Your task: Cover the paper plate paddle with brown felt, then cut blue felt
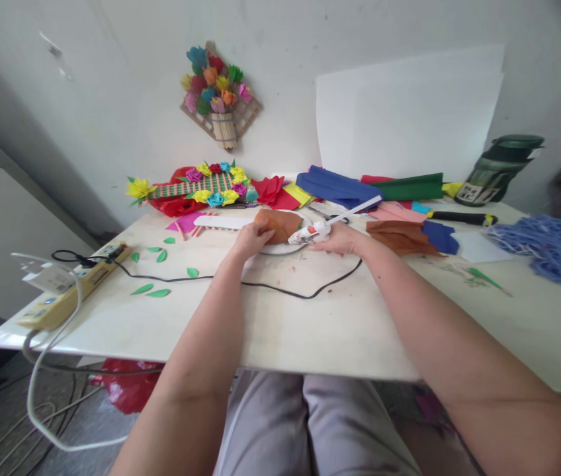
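Observation:
A white glue gun is in my right hand, its nozzle pointing left and a long glue stick jutting from its back. The fingers of my left hand are closed on the near left edge of an orange-brown piece of crepe paper. This paper lies over the round end of a white board with a long neck reaching left. The glue gun's tip is close to the paper's right edge; whether they touch I cannot tell. A black cord curves across the table below my hands.
Green paper leaves lie at the left, near a power strip. Behind stand a flower-trimmed paper guitar and folded crepe paper. A green bottle, a black-and-yellow cutter and blue string occupy the right.

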### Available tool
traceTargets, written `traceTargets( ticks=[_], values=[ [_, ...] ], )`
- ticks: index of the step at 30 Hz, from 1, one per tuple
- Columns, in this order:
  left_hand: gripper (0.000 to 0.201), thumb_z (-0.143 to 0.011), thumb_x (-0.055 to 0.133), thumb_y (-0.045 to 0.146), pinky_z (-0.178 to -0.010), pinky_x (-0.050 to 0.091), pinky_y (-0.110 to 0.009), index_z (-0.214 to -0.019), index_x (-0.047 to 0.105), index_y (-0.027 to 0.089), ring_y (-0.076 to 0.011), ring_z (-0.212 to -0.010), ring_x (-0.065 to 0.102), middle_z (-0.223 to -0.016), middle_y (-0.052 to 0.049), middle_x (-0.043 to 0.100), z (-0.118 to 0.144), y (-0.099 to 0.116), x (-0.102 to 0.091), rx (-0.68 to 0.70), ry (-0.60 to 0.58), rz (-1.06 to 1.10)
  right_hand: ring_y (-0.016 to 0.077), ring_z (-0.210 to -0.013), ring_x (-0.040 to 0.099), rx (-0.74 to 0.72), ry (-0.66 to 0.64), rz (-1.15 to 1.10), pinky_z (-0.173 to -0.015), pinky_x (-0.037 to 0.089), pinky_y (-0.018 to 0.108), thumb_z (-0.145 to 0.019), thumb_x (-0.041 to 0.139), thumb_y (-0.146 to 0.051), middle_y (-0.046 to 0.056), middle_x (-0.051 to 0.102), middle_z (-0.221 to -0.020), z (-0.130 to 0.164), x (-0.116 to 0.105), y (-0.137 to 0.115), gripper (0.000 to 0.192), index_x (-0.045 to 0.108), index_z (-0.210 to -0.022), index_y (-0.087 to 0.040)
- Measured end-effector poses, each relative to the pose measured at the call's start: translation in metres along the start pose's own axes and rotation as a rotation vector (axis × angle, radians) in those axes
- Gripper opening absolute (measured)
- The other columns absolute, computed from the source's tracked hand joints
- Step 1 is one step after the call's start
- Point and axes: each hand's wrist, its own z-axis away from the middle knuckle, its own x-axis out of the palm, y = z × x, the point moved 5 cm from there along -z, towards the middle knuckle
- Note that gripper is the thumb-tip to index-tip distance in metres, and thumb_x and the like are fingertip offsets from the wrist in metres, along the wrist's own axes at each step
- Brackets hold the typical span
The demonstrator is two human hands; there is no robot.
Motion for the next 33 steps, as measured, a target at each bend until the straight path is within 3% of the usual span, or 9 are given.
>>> traceTargets(
  ticks=[7,17,25,33],
  values=[
    [0.028,-0.075,0.055,0.044,-0.052,0.029,-0.026,-0.065,0.053,0.018,-0.0128,-0.055,0.043,-0.056,0.001,0.047,-0.001,-0.004,0.001,-0.011,-0.028,-0.032,0.0064,-0.036,0.044,0.017,-0.041,-0.069,-0.03,0.035,0.017,-0.067,0.07,-0.032,0.0,0.056,-0.052,0.008,-0.009,0.001,0.023,0.061,-0.077,-0.013],
    [0.02,-0.075,0.056,0.037,-0.058,0.034,-0.026,-0.073,0.06,0.017,-0.0153,-0.062,0.049,-0.061,-0.001,0.054,0.001,0.002,-0.001,-0.023,0.012,-0.005,0.0069,-0.039,0.047,-0.001,0.0,-0.056,-0.03,0.036,0.016,-0.068,0.07,-0.032,0.001,0.06,-0.059,0.007,-0.008,-0.001,0.024,0.064,-0.081,-0.013],
    [0.025,-0.075,0.053,0.039,-0.056,0.028,-0.026,-0.061,0.048,0.019,-0.0131,-0.056,0.041,-0.053,0.002,0.043,0.0,0.004,-0.001,0.009,0.021,-0.062,0.0104,-0.046,0.052,-0.018,0.044,0.015,-0.032,0.04,0.019,-0.065,0.071,-0.036,0.001,0.062,-0.067,-0.002,-0.002,0.003,0.028,0.067,-0.086,-0.017],
    [0.026,-0.075,0.054,0.04,-0.057,0.032,-0.026,-0.061,0.05,0.019,-0.0145,-0.06,0.046,-0.054,0.001,0.047,-0.001,0.002,-0.001,-0.007,0.013,-0.066,0.0103,-0.044,0.051,-0.032,0.047,0.058,-0.032,0.04,0.02,-0.065,0.07,-0.033,0.001,0.063,-0.069,0.004,-0.008,-0.003,0.03,0.067,-0.091,-0.018]
  ],
)
